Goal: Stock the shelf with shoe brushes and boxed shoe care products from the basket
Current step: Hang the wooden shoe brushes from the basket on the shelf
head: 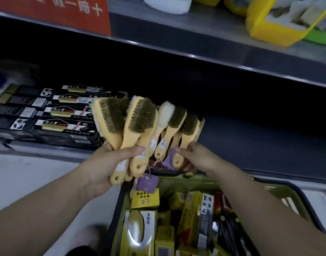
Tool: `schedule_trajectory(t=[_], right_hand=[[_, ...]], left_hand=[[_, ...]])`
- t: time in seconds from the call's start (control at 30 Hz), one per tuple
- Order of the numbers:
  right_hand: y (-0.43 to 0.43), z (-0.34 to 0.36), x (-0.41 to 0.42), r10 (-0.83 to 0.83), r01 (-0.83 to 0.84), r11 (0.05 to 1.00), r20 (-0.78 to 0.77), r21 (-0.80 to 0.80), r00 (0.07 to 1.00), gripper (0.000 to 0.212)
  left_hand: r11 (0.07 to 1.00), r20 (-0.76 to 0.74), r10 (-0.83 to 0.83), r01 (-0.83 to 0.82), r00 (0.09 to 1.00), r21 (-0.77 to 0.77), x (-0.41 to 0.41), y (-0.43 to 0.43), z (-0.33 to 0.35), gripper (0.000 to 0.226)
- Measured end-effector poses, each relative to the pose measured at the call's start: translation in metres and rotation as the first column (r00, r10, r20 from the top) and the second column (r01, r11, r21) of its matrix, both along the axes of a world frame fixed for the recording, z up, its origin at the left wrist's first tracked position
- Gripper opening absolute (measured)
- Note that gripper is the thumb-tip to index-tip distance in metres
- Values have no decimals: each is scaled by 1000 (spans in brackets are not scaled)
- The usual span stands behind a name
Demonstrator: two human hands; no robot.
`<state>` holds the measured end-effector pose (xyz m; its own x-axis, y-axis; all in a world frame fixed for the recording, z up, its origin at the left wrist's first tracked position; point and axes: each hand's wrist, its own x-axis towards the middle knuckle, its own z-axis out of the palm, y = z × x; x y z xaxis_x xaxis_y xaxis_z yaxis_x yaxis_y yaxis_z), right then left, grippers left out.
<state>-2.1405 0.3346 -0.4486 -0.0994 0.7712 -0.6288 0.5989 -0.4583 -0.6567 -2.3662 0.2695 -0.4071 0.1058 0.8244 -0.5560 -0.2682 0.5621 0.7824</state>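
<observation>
Both hands are raised over the far wall of the basket (169,184), held apart with a narrow gap between them. The left hand (110,163) is wrapped round the handles of a bunch of shoe brushes (125,119) in pale wood, thumb laid across the front and bristle heads fanned toward twelve o'clock. The right hand (197,157), at three o'clock of the left, pinches the handles of a smaller fan of brushes (178,126), one of which has a white fleecy head. The number of brushes in each bunch cannot be told. Purple tags (147,182) dangle on strings from the handle ends. Both bunches hang in front of the lower shelf (260,145), whose dark deck runs off toward three o'clock. At nine o'clock of the brushes, long black boxes (56,117) lie flat on that shelf in rows, side by side. The basket, at six o'clock, holds boxed products: yellow boxes (145,199), a white-and-yellow box (140,231) and a dark narrow box (206,218) standing on edge. At twelve o'clock the upper shelf (177,34) carries a red sign (66,12) and, toward two o'clock, a yellow container (265,28).
</observation>
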Motion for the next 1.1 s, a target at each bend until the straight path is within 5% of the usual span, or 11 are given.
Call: schedule_trajectory(t=[0.13,0.27,0.37,0.53,0.63,0.7,0.8,1.1], right_hand=[[-6,2,15,21,-23,999,-73,-29,997,19],[-7,-3,23,-184,196,979,-164,58,969,15],[-7,-2,16,-290,297,955,-301,-25,908,9],[-4,-1,-2,-262,247,965,-280,-88,923,14],[2,-6,-13,-186,186,982,-154,-18,970,15],[6,-10,-18,-57,53,996,61,67,996,23],[10,-14,-18,113,-189,969,395,159,912,37],[9,-1,-4,-48,-107,951,480,291,876,49]], left_hand=[[1000,19,-13,13,1000,11,0,-1,-2,38],[999,11,-16,16,1000,33,0,-3,-4,34],[999,8,-15,14,1000,52,0,-3,-5,32],[999,14,23,-23,1000,46,2,-5,-5,36],[998,63,62,-64,996,24,3,-1,-6,32],[997,73,72,-73,995,11,5,2,-7,30],[997,65,75,-75,995,1,9,6,-7,33],[998,102,32,-26,994,-60,17,19,-3,24]])
